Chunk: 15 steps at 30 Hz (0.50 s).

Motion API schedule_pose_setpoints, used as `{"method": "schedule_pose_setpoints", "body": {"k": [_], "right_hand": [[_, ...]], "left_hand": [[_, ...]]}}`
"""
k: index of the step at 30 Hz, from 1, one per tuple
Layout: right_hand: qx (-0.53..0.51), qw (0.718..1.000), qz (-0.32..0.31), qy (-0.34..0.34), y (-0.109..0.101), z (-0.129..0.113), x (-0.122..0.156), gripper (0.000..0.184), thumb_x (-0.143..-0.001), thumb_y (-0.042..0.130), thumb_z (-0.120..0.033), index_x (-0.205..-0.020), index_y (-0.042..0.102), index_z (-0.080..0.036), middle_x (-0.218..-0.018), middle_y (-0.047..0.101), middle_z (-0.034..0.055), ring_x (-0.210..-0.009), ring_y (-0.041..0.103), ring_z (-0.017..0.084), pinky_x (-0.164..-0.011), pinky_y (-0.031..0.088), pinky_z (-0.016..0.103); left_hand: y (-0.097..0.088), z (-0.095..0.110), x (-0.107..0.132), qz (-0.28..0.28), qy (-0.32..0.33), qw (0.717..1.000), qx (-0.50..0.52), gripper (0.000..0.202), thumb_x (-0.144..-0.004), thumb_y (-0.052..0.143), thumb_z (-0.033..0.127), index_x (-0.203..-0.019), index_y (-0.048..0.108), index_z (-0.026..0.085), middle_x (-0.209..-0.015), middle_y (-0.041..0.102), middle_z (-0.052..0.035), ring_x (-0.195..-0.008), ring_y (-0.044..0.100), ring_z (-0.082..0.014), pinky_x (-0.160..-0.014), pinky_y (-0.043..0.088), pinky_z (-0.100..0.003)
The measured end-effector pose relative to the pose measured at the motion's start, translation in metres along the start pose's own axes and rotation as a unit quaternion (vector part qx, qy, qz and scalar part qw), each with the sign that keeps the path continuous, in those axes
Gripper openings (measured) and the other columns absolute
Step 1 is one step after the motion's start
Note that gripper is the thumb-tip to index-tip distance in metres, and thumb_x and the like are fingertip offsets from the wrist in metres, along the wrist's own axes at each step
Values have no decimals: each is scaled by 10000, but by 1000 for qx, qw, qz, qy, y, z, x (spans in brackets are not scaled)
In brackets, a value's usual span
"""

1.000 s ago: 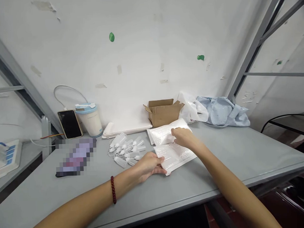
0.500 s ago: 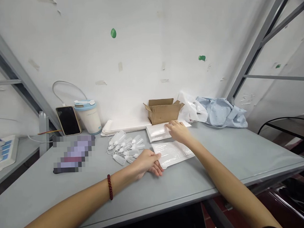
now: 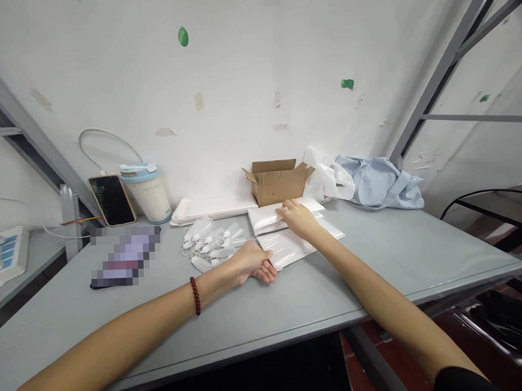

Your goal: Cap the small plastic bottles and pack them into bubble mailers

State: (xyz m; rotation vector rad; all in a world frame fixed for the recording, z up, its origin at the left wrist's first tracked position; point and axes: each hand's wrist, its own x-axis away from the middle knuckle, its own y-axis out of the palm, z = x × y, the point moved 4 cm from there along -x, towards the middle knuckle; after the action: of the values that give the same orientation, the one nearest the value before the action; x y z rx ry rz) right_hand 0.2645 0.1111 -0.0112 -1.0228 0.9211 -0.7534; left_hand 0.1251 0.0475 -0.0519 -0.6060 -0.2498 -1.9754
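My left hand (image 3: 255, 262) pinches the near left corner of a white bubble mailer (image 3: 284, 247) between thumb and fingers. That mailer lies on the grey desk, its right end partly under my right forearm. Just behind it is a second white bubble mailer (image 3: 264, 218), in front of the cardboard box. My right hand (image 3: 299, 218) is on this rear mailer with its fingers bent and closed on the upper surface; the thumb is hidden. Left of the mailers, close to my left hand, lies a pile of small clear plastic bottles (image 3: 211, 243) with white caps.
An open cardboard box (image 3: 280, 186) stands against the wall beside a stack of white mailers (image 3: 214, 207). Rightward are a white plastic bag (image 3: 329, 179) and a light blue cloth (image 3: 380, 183). At left stand a cup (image 3: 148, 193), a phone (image 3: 113, 199) and a blurred purple item (image 3: 126, 257).
The front mailer has turned a little, its right end now farther from the desk's front edge. Both hands keep nearly the same grip, and the camera view has shifted slightly.
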Motion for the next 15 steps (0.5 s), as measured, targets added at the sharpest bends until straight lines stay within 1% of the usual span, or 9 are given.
{"method": "schedule_pose_setpoints", "body": {"k": [4,6,10,12,13,14,15], "right_hand": [[-7,1000,-6,12,-1,-1,1,254,-861,481,-148,-1092,574,-199,-1088,519,137,-958,546,229,-633,435,267],[-23,1000,-15,15,-1,0,2,296,-839,533,-167,-1132,550,-211,-1107,512,127,-963,553,228,-641,440,268],[-83,996,-25,22,-4,6,4,381,-796,614,-212,-1168,530,-221,-1132,520,100,-932,577,207,-668,436,264],[-109,993,-17,26,-9,10,5,390,-794,617,-207,-1174,529,-215,-1117,542,87,-896,590,191,-663,428,259],[-121,992,-11,29,-11,11,6,382,-799,610,-200,-1172,531,-208,-1104,556,81,-882,594,185,-662,424,256],[-132,991,-4,30,-14,12,6,365,-807,600,-195,-1167,536,-200,-1092,570,77,-877,596,181,-663,420,255],[-141,990,5,32,-16,12,6,343,-817,589,-193,-1157,544,-192,-1081,583,74,-882,597,181,-666,417,255]], "left_hand": [[-2,2,-4,9,2,999,-32,438,-889,427,209,-478,533,104,-470,623,-86,-394,578,-126,-429,453,-219],[-2,2,-3,21,3,999,-44,421,-889,429,227,-493,522,114,-463,617,-76,-391,574,-125,-425,448,-221],[-6,2,7,29,-4,996,-82,373,-880,437,318,-556,485,140,-455,612,-75,-374,574,-160,-356,393,-235],[-18,8,12,32,10,990,-136,352,-864,446,365,-592,490,145,-491,630,-79,-374,574,-166,-343,376,-237],[-28,14,14,42,23,984,-174,341,-855,449,372,-604,499,146,-512,638,-77,-375,570,-163,-349,377,-240],[-41,23,16,72,57,972,-215,319,-849,448,368,-628,516,147,-549,653,-71,-387,567,-154,-363,380,-239],[-58,35,16,127,101,947,-278,301,-848,438,359,-656,537,149,-581,663,-66,-406,566,-148,-383,381,-238]]}}
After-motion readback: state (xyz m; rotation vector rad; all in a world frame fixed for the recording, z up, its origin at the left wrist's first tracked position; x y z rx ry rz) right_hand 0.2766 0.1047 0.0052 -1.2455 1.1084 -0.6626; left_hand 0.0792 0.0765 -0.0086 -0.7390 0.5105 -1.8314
